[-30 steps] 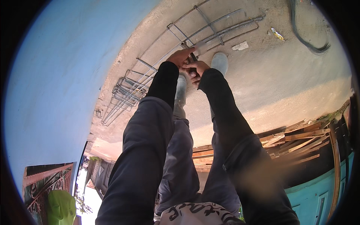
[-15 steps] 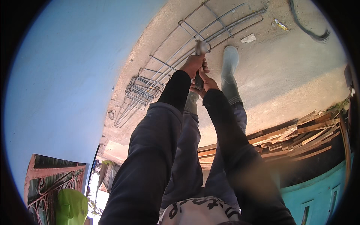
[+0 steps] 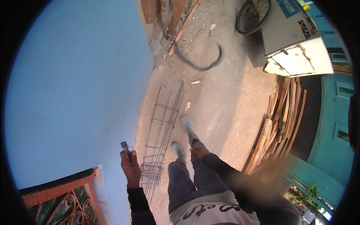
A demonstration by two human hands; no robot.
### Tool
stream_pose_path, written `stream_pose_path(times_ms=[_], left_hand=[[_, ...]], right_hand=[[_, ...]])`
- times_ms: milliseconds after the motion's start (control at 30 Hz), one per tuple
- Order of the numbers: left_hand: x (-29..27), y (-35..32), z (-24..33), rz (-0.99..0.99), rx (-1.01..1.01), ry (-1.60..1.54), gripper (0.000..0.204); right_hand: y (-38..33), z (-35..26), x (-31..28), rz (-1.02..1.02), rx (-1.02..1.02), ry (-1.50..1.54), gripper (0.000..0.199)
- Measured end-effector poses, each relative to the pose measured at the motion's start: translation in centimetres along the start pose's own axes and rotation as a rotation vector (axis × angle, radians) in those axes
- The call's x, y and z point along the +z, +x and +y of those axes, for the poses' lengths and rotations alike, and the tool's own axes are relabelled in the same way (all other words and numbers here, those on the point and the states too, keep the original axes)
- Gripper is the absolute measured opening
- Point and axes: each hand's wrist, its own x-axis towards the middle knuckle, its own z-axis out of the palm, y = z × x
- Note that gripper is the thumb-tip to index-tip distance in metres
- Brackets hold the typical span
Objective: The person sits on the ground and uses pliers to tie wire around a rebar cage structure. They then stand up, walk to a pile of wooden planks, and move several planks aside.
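Observation:
Off to the left, close to the blue wall [image 3: 82, 93], my left hand [image 3: 131, 170] is closed around a short dark metal hand tool with a blunt head [image 3: 125, 145]. A thin wire loop shows beside the tool; its handle is hidden in my fist. My right hand [image 3: 200, 150] is in front of my knee with its fingers curled closed, and whatever lies in them is hidden. On the ground between the wall and my boots [image 3: 187, 125] lies a steel rebar cage [image 3: 162, 122], with several rectangular stirrups [image 3: 151, 171] bunched at its near end.
A coil of dark wire [image 3: 202, 68] lies farther ahead, near leaning planks [image 3: 176, 18]. To the right is a stack of timber [image 3: 283, 120] beside a teal wall [image 3: 341, 108]. A bicycle wheel [image 3: 253, 17] and white box [image 3: 292, 62] stand at the far right. A small white fragment [image 3: 188, 106] lies by the cage.
My hands were together on the tool over the cage; now they are apart. The left has moved left with the tool, the right toward my knee. My view has turned and I stand more upright.

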Motion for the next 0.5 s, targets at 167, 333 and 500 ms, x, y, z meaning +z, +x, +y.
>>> stream_pose_path(times_ms=[167,333,500], left_hand=[[-7.0,1.6,5.7,0.077,0.153,0.315,0.017],[-12.5,3.1,5.8,0.199,0.249,0.460,0.018],[-14.4,2.7,7.6,0.180,0.278,0.360,0.019]], right_hand=[[-4.5,2.5,-3.6,0.206,0.020,0.023,0.028],[-3.5,8.6,-5.1,0.357,-0.048,-0.055,0.033],[-7.1,7.5,-7.7,0.350,0.024,0.420,0.022]])
